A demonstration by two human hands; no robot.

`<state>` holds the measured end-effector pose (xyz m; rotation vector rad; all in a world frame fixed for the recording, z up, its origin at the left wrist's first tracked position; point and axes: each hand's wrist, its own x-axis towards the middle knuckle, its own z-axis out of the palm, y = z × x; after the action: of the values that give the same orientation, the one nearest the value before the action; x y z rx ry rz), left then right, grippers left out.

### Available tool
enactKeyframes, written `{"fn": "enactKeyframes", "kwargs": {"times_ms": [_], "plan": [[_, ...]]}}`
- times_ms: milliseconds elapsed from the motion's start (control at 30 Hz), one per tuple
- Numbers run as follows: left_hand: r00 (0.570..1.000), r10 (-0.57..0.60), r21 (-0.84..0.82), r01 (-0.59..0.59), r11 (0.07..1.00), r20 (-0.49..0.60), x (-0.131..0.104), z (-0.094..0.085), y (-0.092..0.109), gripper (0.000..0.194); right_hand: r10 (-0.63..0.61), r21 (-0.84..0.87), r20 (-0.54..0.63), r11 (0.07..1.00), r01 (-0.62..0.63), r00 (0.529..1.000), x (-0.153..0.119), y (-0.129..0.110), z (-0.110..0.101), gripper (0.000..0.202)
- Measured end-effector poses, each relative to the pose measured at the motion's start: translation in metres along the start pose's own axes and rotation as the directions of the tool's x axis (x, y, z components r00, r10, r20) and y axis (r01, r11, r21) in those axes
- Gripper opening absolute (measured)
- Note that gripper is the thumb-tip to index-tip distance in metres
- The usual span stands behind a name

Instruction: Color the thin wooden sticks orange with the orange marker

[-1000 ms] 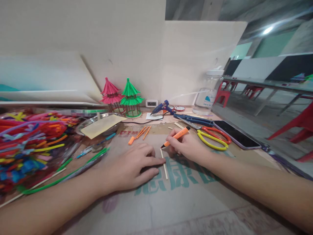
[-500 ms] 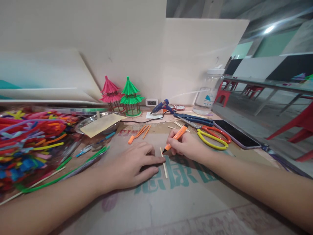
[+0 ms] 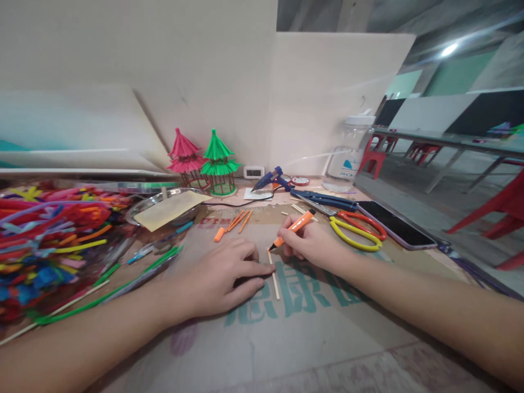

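A thin pale wooden stick [image 3: 275,286] lies lengthwise on the brown cardboard [image 3: 327,344]. My left hand [image 3: 229,273] rests palm down beside it with fingers apart, the index fingertip pressed on the stick. My right hand [image 3: 305,241] grips an uncapped orange marker [image 3: 298,224], its dark tip touching the far end of the stick, where a bit of orange shows. The orange marker cap [image 3: 219,234] lies beyond my left hand. Several orange-coloured sticks [image 3: 238,220] lie beside the cap. More pale sticks [image 3: 301,208] are partly hidden behind my right hand.
Colourful pipe cleaners [image 3: 53,234] pile up at left, near a metal plate [image 3: 133,210] with a card. Behind stand pink [image 3: 184,150] and green [image 3: 221,158] model pavilions. Glue gun [image 3: 272,177], scissors [image 3: 356,232], phone [image 3: 395,224] and water bottle [image 3: 346,155] are at right.
The marker tip has moved slightly left, from beside the stick onto its far end, and orange now shows there. My left hand stays in place.
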<state>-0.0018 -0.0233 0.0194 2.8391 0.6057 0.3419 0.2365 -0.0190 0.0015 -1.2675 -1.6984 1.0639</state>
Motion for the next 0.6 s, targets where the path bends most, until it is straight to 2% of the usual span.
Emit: {"fn": "enactKeyframes", "kwargs": {"times_ms": [100,333,600], "plan": [[1.000,-0.005,0.002,0.005,1.000,0.000,-0.0003,-0.0004,0.0003,0.032,-0.008,0.023,-0.007,1.000,0.008,1.000,0.0014,0.0009,0.0006,0.016],[0.999,-0.029,-0.015,0.029,0.999,0.016,-0.0001,-0.0022,0.0025,0.032,0.056,-0.012,0.005,0.998,-0.056,0.998,-0.0016,-0.0069,0.0018,0.014],[0.999,-0.049,-0.001,0.049,0.999,0.021,-0.0035,-0.0026,0.0048,0.033,0.052,0.007,-0.005,0.999,-0.052,0.999,-0.0002,-0.0074,0.0050,0.016]]}}
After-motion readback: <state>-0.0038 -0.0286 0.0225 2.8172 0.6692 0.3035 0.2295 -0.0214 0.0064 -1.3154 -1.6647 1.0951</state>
